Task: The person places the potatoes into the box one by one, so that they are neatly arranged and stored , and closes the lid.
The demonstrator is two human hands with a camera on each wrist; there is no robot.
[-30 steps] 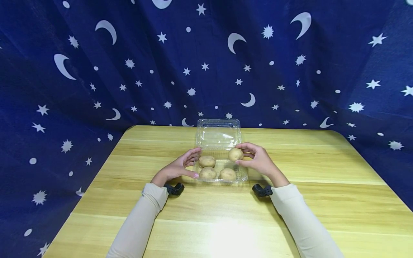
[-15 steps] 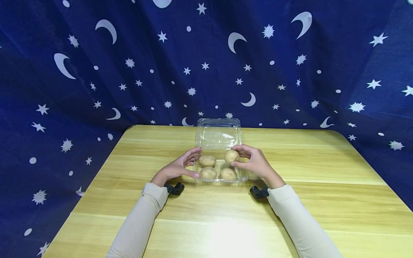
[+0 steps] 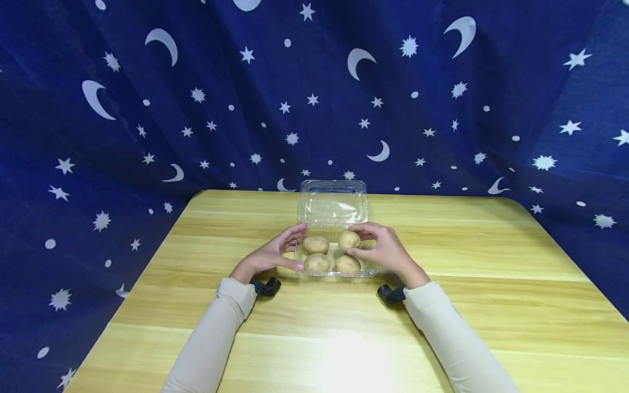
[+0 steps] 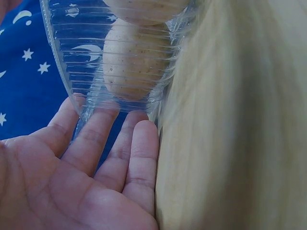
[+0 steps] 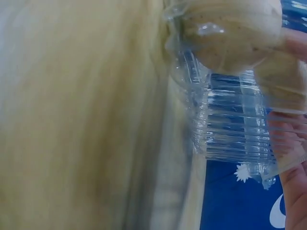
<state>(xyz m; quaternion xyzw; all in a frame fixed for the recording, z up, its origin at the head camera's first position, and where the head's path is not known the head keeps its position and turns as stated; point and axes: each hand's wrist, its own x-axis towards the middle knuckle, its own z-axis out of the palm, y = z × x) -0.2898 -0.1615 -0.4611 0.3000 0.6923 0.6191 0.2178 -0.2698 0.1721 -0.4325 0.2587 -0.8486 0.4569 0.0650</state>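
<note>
A clear plastic clamshell container [image 3: 334,252] lies on the table, its lid [image 3: 334,207] raised at the back. Inside it, one potato [image 3: 316,245] lies back left, another potato [image 3: 316,263] front left and a third potato [image 3: 347,265] front right. Between thumb and fingers, my right hand [image 3: 388,248] holds one more potato [image 3: 349,240] over the back right part. Whether that potato touches the bottom, I cannot tell. My left hand [image 3: 267,256] rests against the container's left side. In the left wrist view its nearly straight fingers [image 4: 144,143] touch the ribbed wall.
The wooden table [image 3: 314,327] reaches back to a dark blue curtain [image 3: 314,98] with moons and stars. Black wrist devices are worn on the left wrist [image 3: 266,287] and on the right wrist [image 3: 391,295].
My right hand has moved left with its potato, from the container's right edge to over the back right part. The left hand, the container and the other potatoes have stayed put.
</note>
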